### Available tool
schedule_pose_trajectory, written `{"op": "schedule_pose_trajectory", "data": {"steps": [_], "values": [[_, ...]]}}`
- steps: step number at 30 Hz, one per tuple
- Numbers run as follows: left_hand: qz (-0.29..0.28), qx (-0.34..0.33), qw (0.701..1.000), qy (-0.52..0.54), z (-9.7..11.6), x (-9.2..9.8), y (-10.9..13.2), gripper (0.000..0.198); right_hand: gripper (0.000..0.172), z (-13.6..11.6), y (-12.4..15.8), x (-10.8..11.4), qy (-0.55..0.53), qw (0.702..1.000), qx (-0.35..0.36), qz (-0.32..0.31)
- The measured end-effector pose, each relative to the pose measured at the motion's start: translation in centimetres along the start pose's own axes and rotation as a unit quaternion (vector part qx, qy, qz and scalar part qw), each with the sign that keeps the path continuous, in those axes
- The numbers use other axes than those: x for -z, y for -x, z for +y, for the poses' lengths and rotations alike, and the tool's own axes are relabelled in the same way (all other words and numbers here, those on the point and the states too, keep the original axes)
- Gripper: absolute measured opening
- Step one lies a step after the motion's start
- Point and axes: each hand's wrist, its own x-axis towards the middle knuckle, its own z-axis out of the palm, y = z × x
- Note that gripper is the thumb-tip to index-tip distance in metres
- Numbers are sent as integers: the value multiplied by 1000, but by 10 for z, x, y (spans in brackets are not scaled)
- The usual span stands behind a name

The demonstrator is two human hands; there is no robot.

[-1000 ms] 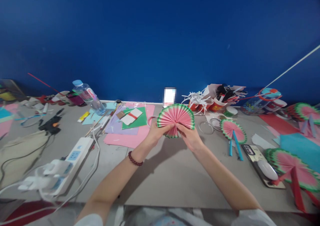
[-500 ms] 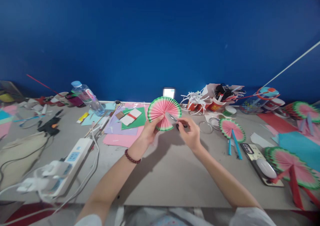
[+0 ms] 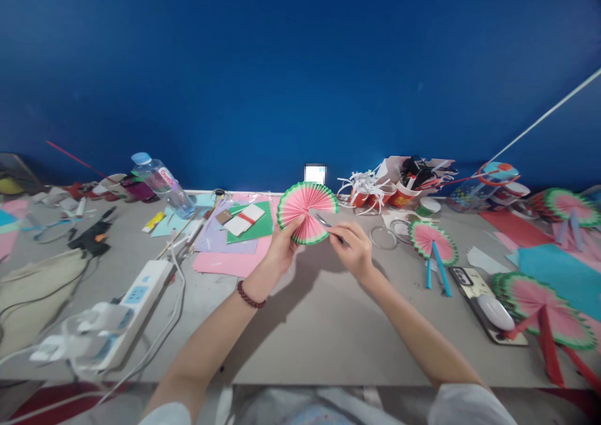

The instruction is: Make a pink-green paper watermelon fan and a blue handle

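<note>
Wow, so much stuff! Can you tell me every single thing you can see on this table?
paper fan: one, pink with green edge, lifted, centre
scissors: one, silvery tips, touching the paper fan
finished fans: at least three, pink and green, right side
paper sheets: several, pink, green, purple, left of centre
water bottle: one, clear with blue cap, back left
power strip: one, white, left
glue gun: one, black, far left
cups: a few, red, by the wall
phone: one, dark, right
table: one, grey
left hand: holds the paper fan; bead bracelet on wrist
right hand: holds the scissors
</note>
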Motion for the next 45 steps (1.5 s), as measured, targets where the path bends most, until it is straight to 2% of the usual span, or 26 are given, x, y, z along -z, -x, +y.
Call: {"op": "schedule_pose_trajectory", "data": {"steps": [3, 6, 11, 13, 17, 21, 24, 26, 29, 36, 40, 45], "values": [[0, 18, 1000, 4, 5, 5, -5, 33, 17, 1, -4, 1, -28, 999, -42, 18], [-8, 43, 999, 22, 12, 10, -10, 33, 16, 6, -6, 1, -49, 997, -51, 18], [-34, 141, 988, 51, 26, 19, -18, 38, 15, 18, -5, -1, -66, 996, -58, 12], [-43, 160, 985, 51, 28, 22, -22, 40, 15, 21, -5, -1, -67, 996, -56, 10], [-36, 168, 985, 23, 24, 27, -27, 45, 17, 19, -8, 2, -68, 997, -42, -1], [-60, 129, 989, -31, 18, 29, -30, 28, 17, 15, -10, 5, -80, 995, -45, -24], [-65, 115, 990, -56, 17, 28, -29, 23, 15, 17, -9, 4, -114, 990, -87, 9], [-63, 104, 990, -67, 17, 27, -27, 24, 12, 20, -9, 2, -159, 977, -136, 36], [-83, 86, 989, -90, 17, 26, -25, 32, 8, 24, -11, 0, -250, 943, -213, 52], [-107, 29, 988, -107, 12, 21, -19, 57, 24, 22, -18, -1, -398, 838, -365, 83], [-125, 23, 985, -113, 13, 19, -17, 56, 29, 18, -20, 1, -443, 797, -400, 88], [-143, 30, 982, -117, 16, 17, -14, 53, 32, 17, -19, 2, -468, 773, -418, 94]]}}
